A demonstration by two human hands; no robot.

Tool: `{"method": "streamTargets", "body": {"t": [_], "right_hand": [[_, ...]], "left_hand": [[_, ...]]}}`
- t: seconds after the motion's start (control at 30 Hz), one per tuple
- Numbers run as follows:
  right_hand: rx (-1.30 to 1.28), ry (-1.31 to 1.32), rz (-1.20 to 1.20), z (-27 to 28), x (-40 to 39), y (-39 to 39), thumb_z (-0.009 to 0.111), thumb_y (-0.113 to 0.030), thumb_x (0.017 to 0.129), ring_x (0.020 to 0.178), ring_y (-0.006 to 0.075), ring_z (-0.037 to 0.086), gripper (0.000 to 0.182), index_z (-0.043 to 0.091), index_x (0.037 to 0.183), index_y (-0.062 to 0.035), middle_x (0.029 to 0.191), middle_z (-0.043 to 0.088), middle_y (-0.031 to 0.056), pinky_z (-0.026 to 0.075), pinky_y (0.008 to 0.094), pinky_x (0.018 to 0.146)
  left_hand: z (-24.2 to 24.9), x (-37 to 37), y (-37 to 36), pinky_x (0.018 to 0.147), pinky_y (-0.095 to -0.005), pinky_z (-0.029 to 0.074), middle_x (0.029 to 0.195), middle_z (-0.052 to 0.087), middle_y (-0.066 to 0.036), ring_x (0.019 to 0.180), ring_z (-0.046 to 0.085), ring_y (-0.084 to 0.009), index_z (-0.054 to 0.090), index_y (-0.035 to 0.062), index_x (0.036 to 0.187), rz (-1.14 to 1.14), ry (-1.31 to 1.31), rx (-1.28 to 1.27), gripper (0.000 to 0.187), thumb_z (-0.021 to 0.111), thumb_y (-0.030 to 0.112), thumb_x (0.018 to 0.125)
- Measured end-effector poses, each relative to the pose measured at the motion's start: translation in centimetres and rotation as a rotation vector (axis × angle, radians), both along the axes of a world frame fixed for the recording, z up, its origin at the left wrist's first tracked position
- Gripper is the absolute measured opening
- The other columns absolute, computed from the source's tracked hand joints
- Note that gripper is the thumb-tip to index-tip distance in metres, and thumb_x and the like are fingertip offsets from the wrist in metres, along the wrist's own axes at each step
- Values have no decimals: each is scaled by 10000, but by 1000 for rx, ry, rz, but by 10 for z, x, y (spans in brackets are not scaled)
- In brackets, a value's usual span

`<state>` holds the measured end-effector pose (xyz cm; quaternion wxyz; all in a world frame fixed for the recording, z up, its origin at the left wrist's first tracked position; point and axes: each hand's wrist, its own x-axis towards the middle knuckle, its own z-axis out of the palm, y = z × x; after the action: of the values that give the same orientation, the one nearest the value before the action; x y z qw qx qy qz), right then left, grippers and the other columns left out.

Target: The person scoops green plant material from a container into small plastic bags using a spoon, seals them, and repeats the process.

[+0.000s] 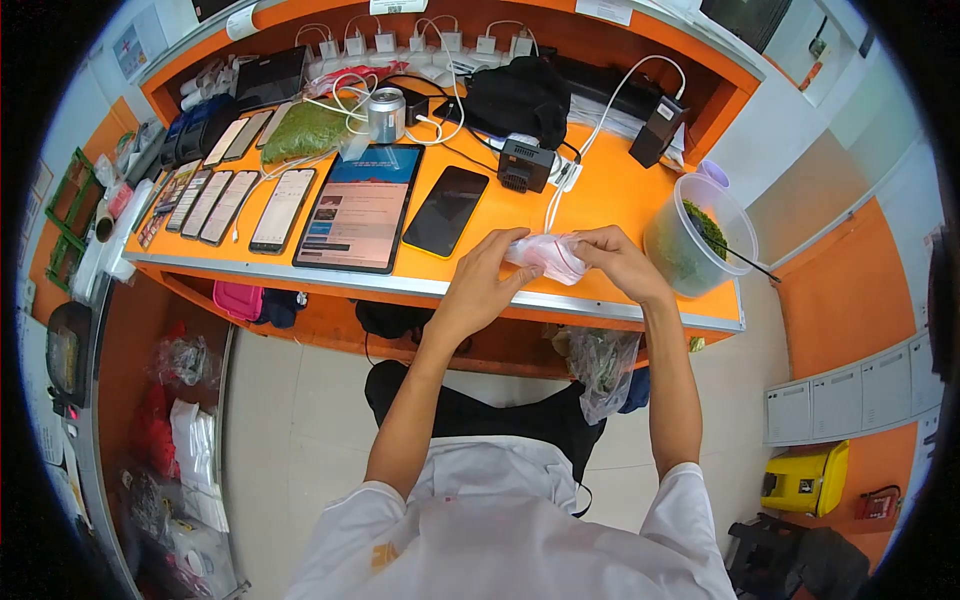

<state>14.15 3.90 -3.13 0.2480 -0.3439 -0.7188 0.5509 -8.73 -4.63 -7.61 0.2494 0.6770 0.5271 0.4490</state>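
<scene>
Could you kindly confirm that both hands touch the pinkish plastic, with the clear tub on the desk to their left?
The left hand and right hand do touch the pinkish plastic, but the head view shows the clear tub on the desk to their right, not left.

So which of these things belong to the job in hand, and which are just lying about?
In use:
- crumpled pinkish-white, plastic-looking bundle, in the grip of the left hand and right hand

Apparently just lying about:
- flat black-edged tablet
- black phone with yellow edge
- silver cylindrical metal can
- black cloth heap
</scene>
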Motion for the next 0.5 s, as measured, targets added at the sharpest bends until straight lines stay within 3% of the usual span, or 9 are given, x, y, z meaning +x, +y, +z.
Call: {"method": "streamTargets", "body": {"t": [0.2,0.4,0.47,0.5], "right_hand": [[-144,-34,-27,0,2,4,655,-236,1041,907,113,666,372,733,1213,84,1029,766,102,530,271,864],[97,-117,115,3,0,0,712,-130,937,885,145,672,275,766,1123,66,1005,763,116,537,308,861],[203,-127,137,5,-4,-2,709,-79,881,892,221,702,232,766,1060,57,983,757,136,543,339,868],[204,-127,137,7,-6,-4,709,-79,881,892,221,702,232,766,1060,57,983,757,136,543,339,868]], "left_hand": [[1,-1,-1,1049,-416,503,1358,650,-199,1244,642,-341,596,4,1377,-19,-40,-24,565,801,260,916],[0,-3,-1,1053,-427,502,1339,650,-205,1237,643,-361,597,-3,1371,-46,-16,10,582,812,261,900],[1,-3,0,1065,-432,494,1358,634,-198,1257,627,-366,593,10,1380,-73,-35,25,617,838,255,869],[1,-2,0,1065,-432,494,1358,634,-198,1257,627,-366,593,10,1380,-73,-35,26,617,838,255,869]]}}
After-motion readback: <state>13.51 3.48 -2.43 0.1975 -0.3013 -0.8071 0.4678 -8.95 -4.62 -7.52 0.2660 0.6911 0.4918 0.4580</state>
